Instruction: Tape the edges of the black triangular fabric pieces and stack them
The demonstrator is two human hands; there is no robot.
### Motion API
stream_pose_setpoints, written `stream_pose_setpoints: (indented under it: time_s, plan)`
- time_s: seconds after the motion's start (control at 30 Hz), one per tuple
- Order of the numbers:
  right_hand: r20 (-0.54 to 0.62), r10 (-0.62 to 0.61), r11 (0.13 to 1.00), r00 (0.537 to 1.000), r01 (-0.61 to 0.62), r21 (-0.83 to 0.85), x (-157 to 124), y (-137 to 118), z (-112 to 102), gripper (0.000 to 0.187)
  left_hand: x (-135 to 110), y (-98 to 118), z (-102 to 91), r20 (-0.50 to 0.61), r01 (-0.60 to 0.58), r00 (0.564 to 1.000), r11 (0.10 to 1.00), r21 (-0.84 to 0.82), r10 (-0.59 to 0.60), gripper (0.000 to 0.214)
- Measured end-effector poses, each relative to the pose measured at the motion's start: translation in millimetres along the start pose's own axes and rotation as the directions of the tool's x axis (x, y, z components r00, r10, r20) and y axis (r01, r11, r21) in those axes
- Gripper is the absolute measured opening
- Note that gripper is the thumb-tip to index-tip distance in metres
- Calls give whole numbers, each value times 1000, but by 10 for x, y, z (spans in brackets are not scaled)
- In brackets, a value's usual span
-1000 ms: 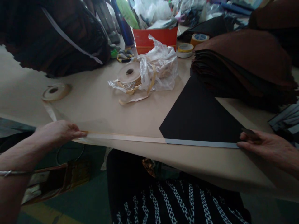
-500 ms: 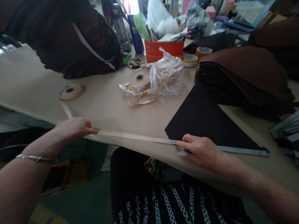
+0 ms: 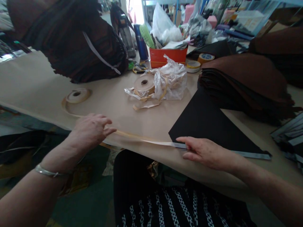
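Observation:
A pale double-sided tape strip [image 3: 156, 142] runs along the table's near edge, slack and slightly wavy. It leads toward the tape roll [image 3: 77, 95] at left, partly hidden by my left hand [image 3: 92, 128]. That hand hovers over the strip with thumb and forefinger apart, the thumb close to the tape. My right hand [image 3: 203, 153] is at the lower-left edge of a black sheet [image 3: 203, 119], its forefinger stretched out and thumb apart, over the strip. A light band [image 3: 252, 154] of tape lines the sheet's near edge.
Another tape roll [image 3: 144, 82] lies beside a crumpled plastic bag [image 3: 172, 82]. Behind are scissors [image 3: 140, 68], a red box [image 3: 168, 56] and yellow tape rolls [image 3: 193, 65]. Stacks of dark brown sheets [image 3: 246, 72] stand right, and a large bundle [image 3: 71, 41] left.
My left hand has moved right along the strip and its pinch has opened; the strip has gone slack. The right forefinger has lifted, and the loose tape end below that hand no longer shows.

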State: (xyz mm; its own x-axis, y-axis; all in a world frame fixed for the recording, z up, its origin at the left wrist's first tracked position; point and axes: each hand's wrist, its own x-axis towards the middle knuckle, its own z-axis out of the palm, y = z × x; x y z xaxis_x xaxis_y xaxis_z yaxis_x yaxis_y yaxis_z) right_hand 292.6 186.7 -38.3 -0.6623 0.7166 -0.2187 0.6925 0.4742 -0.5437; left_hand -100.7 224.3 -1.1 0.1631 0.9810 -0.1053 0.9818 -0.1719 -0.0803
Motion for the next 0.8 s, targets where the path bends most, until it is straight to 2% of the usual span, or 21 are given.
stream_pose_setpoints:
  time_s: [0.07, 0.17, 0.27, 0.33, 0.43, 0.53, 0.63, 0.8]
  plan:
    - [-51, 80, 973, 995, -67, 221, -46, 43, -63, 26, -51, 408, 33, -57, -190, 980, 981, -36, 188, 19]
    - [-151, 173, 918, 973, -104, 382, -117, 84, -70, 29, -120, 1068, 93, -55, -374, 927, 908, -189, 370, 13]
    - [-196, 208, 892, 958, -103, 440, -124, 34, -8, 23, -149, 1576, 124, -10, -388, 917, 889, -241, 398, 9]
    - [-261, 188, 896, 947, -56, 441, -82, -41, 34, 18, -145, 1772, 132, 11, -354, 931, 913, -205, 364, 9]
    - [-309, 179, 888, 934, -18, 460, 19, -140, 91, 17, -118, 1894, 128, 27, -297, 952, 943, -151, 304, 7]
    - [-214, 260, 826, 942, -102, 555, 122, -160, 165, 17, -68, 1912, 93, 75, -262, 959, 957, -123, 273, 9]
    - [-168, 320, 788, 932, -164, 593, 194, -122, 253, 15, 7, 1902, 33, 160, -264, 946, 957, -122, 282, 12]
    - [-159, 337, 809, 928, -199, 553, 223, -93, 325, 11, 129, 1878, -51, 282, -290, 906, 948, -133, 317, 13]
